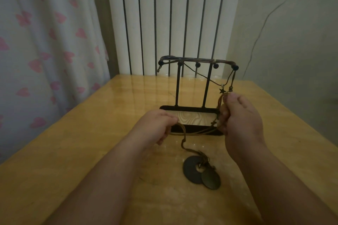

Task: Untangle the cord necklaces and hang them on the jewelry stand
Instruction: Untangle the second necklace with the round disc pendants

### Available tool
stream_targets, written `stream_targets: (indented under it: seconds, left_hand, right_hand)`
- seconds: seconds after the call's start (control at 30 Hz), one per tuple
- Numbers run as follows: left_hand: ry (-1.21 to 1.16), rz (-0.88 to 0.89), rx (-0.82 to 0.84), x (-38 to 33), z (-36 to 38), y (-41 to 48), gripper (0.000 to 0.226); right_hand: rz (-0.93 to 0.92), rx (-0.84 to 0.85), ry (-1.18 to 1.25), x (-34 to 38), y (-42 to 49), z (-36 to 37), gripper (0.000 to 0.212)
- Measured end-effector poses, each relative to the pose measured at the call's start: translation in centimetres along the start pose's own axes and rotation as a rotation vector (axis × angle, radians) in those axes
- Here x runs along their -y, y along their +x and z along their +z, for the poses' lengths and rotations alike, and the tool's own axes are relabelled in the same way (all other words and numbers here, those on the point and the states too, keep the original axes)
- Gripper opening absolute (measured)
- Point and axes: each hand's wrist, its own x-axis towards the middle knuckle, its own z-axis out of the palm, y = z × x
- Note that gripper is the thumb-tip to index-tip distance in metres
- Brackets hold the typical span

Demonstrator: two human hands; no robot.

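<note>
Glossy wood table [73, 151] fills the fg, w/ the two dark disc pendants [196, 171] lying flat on it nearest the camera, the smaller one overlapping the bigger. Their cord necklace [183, 139] climbs off the tabletop to the hands. Main risk imo: pull the ends apart too hard & any knot in the brown strands cinches tighter instead of loosening. Lift too fast & the pendants drag or swing & clack on the table. Left hand [155, 126] is knuckles-up, fingers curled under, gripping the cord where it leaves the fist. Right hand [241, 120] sits higher & a bit further out, thumb & fingertips pinching a bunch of strands upright, other fingers folded. Just beyond that pinch hangs the star charm [222, 91] of a hung necklace [201, 76] already draped over the jewelry stand [190, 109]. Can't tell if its tail runs into the right-hand bunch. If it does, a tug could yank it off its knob or tip the stand toward the person. Behind: white radiator [173, 14], heart-print curtain [45, 42] at left.
</note>
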Motion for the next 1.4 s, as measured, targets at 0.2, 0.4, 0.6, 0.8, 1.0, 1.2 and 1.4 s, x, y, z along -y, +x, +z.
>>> stream_targets:
  seconds: [0.2,0.4,0.6,0.8,1.0,1.2,1.4]
  left_hand:
    - [0.094,0.184,0.073,0.2,-0.1,-0.4,0.017]
    - [-0.019,0.366,0.126,-0.4,-0.2,-0.9,0.016]
    - [-0.105,0.369,0.014,-0.3,-0.3,-0.7,0.018]
    - [-0.119,0.318,-0.004,-0.1,-0.2,-0.3,0.021]
    - [-0.14,0.273,-0.013,-0.1,-0.3,-0.3,0.016]
    - [-0.06,0.334,-0.043,-0.1,-0.3,-0.3,0.014]
    - [-0.031,0.313,-0.112,0.1,-0.4,-0.1,0.017]
  right_hand:
    - [0.015,-0.001,-0.094,-0.3,0.2,-0.2,0.028]
    - [-0.123,0.227,-0.376,-0.7,0.0,0.1,0.022]
    - [-0.223,0.234,-0.58,-1.3,0.0,0.3,0.024]
    - [-0.114,0.494,-0.412,-1.0,-0.6,0.4,0.015]
    - [-0.098,0.406,-0.424,-0.2,-0.5,0.2,0.017]
    - [0.202,0.556,-0.414,0.4,-0.2,0.1,0.023]
    - [0.051,0.527,-0.238,0.4,-0.5,-0.6,0.013]
